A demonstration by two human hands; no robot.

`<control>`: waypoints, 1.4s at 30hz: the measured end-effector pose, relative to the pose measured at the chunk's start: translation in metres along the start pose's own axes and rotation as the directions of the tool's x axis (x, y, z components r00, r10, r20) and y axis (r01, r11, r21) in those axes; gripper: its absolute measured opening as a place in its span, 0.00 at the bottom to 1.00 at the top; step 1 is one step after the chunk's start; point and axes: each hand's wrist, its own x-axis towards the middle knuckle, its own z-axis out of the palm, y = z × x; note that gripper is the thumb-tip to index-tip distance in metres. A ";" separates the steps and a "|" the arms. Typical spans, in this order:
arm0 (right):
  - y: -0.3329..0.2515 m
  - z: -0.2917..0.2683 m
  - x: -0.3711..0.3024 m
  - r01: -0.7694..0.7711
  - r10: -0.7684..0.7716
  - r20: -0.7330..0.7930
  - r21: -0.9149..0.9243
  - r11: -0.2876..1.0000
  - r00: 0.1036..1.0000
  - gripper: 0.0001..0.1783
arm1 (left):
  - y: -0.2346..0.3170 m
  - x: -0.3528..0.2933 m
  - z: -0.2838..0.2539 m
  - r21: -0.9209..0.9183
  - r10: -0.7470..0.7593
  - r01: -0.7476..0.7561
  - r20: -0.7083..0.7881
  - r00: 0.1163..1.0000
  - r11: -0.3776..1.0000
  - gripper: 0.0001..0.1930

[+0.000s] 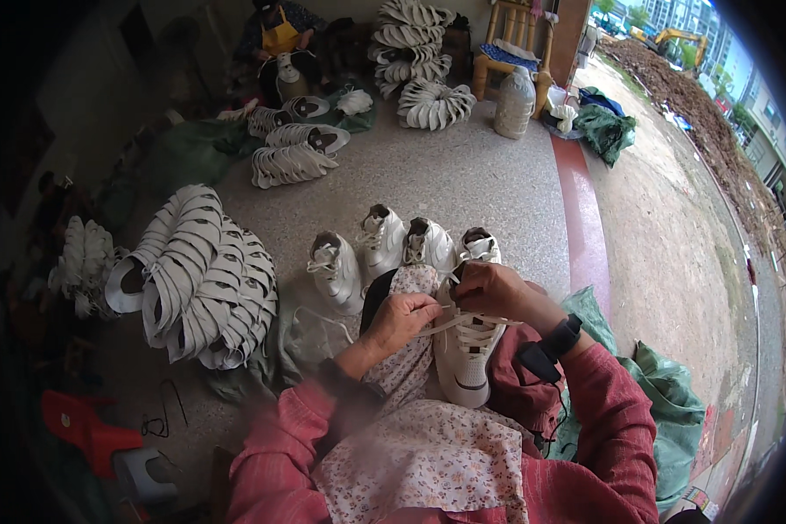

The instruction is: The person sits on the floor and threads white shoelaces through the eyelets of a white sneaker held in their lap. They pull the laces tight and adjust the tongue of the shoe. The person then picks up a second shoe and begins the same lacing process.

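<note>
floor [463, 175] | white shoes [384, 244] | stacked white uppers [201, 279] | green sacks [664, 410]

Soft daylight from the right, dim blurred left edge, strong fisheye bending.

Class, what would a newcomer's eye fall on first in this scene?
At centre, the left hand and right hand pull a white lace on a white high-top shoe lying on the lap. Three matching white shoes stand just beyond, and fanned stacks of white shoe uppers lie left.
</note>
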 end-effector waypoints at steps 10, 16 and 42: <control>-0.005 0.002 -0.002 0.024 -0.022 -0.051 0.031 0.999 0.998 0.07 | 0.015 0.005 0.017 0.268 0.014 0.008 -0.081 0.997 0.963 0.09; 0.000 0.004 -0.005 -0.020 0.024 -0.053 0.088 0.996 0.998 0.08 | 0.016 0.026 0.009 0.015 -0.149 0.148 0.142 0.979 0.989 0.11; -0.003 -0.008 -0.017 0.182 -0.227 -0.095 -0.345 0.921 0.969 0.12 | 0.025 0.038 0.016 0.159 0.249 -0.285 0.211 0.945 0.945 0.11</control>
